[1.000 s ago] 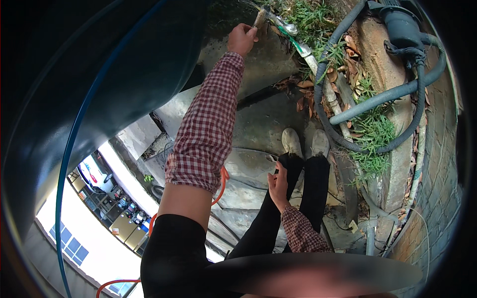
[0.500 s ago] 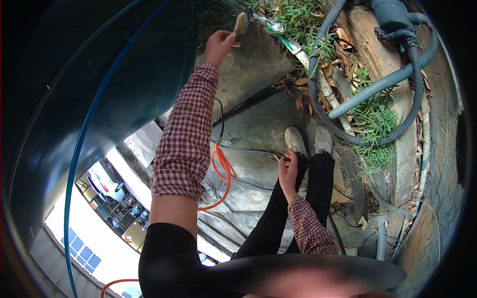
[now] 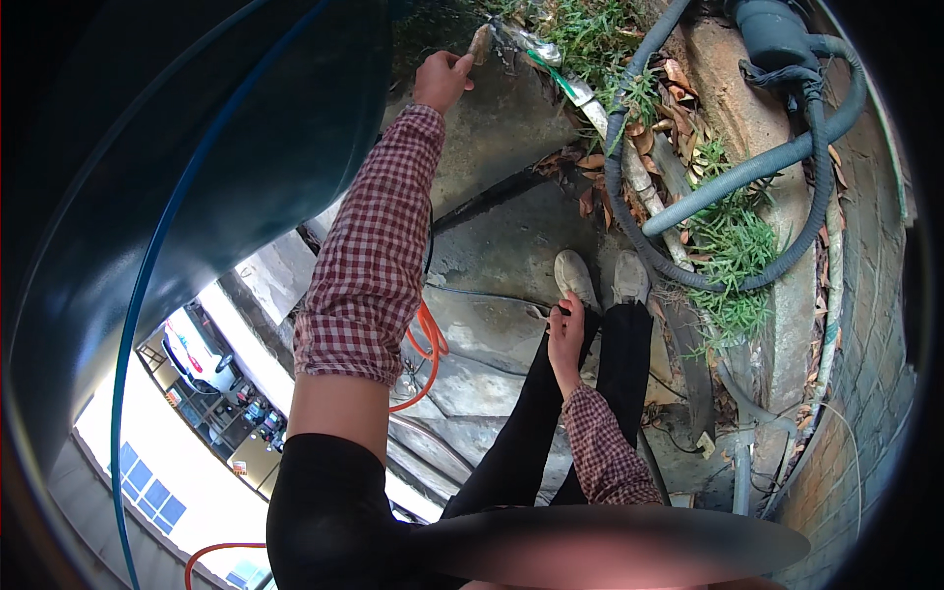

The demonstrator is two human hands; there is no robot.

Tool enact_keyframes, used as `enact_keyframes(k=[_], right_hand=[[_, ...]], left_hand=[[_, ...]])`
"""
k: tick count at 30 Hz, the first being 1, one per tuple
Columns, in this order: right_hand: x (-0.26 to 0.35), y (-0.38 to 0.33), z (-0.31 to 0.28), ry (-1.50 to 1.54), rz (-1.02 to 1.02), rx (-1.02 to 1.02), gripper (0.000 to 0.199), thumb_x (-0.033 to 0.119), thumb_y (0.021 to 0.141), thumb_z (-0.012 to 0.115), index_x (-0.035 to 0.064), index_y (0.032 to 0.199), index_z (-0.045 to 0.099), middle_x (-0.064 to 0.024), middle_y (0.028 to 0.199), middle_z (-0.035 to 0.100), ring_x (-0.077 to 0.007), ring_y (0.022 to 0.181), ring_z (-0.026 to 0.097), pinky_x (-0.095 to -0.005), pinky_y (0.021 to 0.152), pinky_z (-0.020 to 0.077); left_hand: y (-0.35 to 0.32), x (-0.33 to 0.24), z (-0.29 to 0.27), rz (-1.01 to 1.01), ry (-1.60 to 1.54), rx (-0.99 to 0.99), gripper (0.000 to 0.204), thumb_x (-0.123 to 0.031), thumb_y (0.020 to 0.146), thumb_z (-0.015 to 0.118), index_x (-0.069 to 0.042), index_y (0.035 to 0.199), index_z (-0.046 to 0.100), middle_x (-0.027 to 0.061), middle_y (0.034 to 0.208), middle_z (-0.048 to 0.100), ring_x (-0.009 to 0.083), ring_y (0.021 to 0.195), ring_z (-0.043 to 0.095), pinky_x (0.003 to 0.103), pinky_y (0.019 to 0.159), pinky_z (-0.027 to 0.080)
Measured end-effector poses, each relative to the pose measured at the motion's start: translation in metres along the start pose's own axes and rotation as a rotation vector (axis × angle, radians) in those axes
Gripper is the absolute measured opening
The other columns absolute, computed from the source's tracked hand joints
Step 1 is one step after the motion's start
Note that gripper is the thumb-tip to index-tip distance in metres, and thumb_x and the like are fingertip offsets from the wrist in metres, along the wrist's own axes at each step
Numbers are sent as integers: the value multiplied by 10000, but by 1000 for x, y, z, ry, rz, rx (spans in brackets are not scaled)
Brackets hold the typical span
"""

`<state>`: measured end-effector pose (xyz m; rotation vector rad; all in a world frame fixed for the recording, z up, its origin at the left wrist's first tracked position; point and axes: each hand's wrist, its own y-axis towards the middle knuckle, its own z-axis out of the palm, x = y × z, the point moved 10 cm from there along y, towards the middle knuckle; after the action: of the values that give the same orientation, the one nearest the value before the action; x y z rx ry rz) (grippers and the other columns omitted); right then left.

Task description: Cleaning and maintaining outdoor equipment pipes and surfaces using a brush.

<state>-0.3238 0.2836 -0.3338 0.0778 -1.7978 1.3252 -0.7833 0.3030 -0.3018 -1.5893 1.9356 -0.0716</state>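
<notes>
My left hand reaches far forward beside the big dark glossy surface. Its fingers are curled and the thumb lies against them, next to a brownish, flat, elongated piece; whether that piece is in the grip I cannot tell. Lower down, in front of my legs, my right hand has its fingers closed around a small black object. A thin dark line runs from the left towards this hand; whether they are joined is unclear. An orange hose hangs in loops beside my left sleeve.
Blue tubing crosses the dark surface. A thick grey corrugated hose loops at the right over green plants and dry leaves. A white pipe lies beside the wet concrete. A brick wall bounds the right.
My left hand has moved slightly farther forward, nearer the brownish piece. My right hand remains closed in about the same place. The view has shifted a little.
</notes>
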Motion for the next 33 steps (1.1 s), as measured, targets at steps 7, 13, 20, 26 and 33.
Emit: enact_keyframes(k=[7,13,20,26,33], right_hand=[[-6,3,-3,74,45,-8,357,133,853,437,28,1186,360,-112,1016,458,-157,755,503,-259,679,429],[-8,4,-6,132,56,-23,347,139,860,425,25,1182,363,-103,1004,444,-145,756,502,-245,669,430],[-9,3,-6,153,75,-14,339,155,869,421,24,1177,365,-100,1007,444,-137,746,505,-237,646,436],[-8,4,-12,144,65,-30,343,173,870,422,31,1177,364,-97,1011,448,-141,741,512,-241,631,449],[-7,5,-14,178,83,-29,344,188,869,421,55,1182,366,-84,1008,455,-133,742,517,-229,601,435]], left_hand=[[6,2,1,-60,214,6,382,-382,806,479,-31,832,627,81,704,629,209,686,595,326,673,443],[-1,-14,-11,59,357,-141,332,-356,761,544,-70,921,603,130,892,603,283,810,575,374,716,451],[1,-33,-16,150,476,-132,300,-258,727,615,-106,976,546,108,907,598,272,835,574,356,720,450],[-9,-57,-6,302,739,-73,272,-205,738,600,-143,991,521,108,834,601,274,782,578,380,642,458],[-15,-61,1,389,842,-94,197,-185,768,566,-127,953,535,112,772,593,271,700,580,364,561,463]])
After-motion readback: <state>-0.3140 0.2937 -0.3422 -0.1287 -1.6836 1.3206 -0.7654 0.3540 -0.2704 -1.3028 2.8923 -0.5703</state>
